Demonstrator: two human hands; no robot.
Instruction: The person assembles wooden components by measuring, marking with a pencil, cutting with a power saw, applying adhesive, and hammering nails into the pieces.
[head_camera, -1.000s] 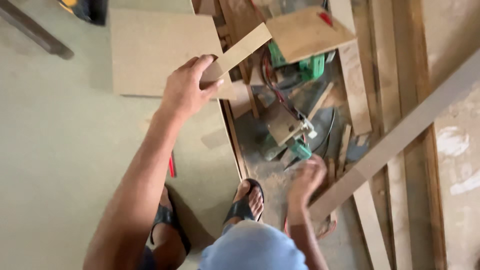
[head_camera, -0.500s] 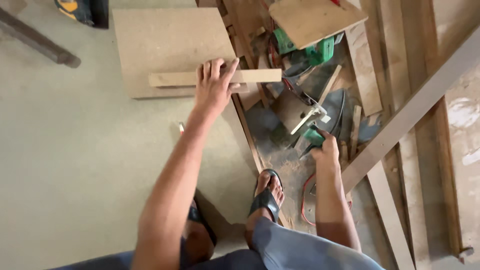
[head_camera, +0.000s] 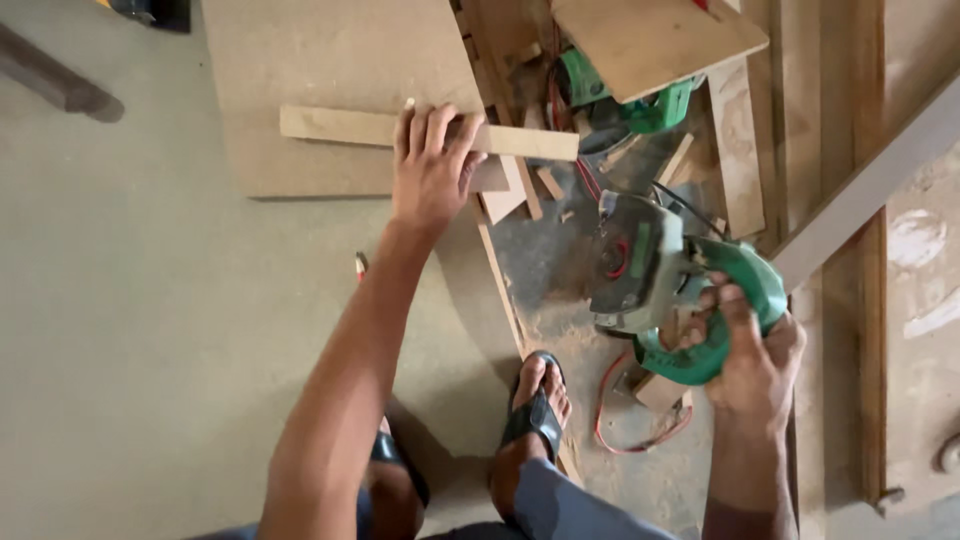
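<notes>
Nearest: two feet in black sandals (head_camera: 535, 415) on the dusty floor, a red cord (head_camera: 640, 425) looping just beside the right one.

Right hand (head_camera: 745, 350) wrapped tight round the green handle of a circular saw (head_camera: 660, 275). Fingers (head_camera: 705, 325) curled closed on the grip; saw lifted, its grey guard and blade housing lying beyond the knuckles and to their left.

Left hand (head_camera: 432, 170) reaches further out, palm down, fingers (head_camera: 430, 130) slightly spread and pressing flat on a narrow wooden strip (head_camera: 335, 125). Strip runs crosswise under the fingertips, sticking out well past them on both sides. It lies on a flat brown board (head_camera: 300, 60) beneath the fingers.

Beyond the strip's right end: offcuts (head_camera: 520, 190), a second green power tool (head_camera: 650, 105) half under a plywood square (head_camera: 650, 35). Long planks (head_camera: 840, 120) lie past the right hand.
</notes>
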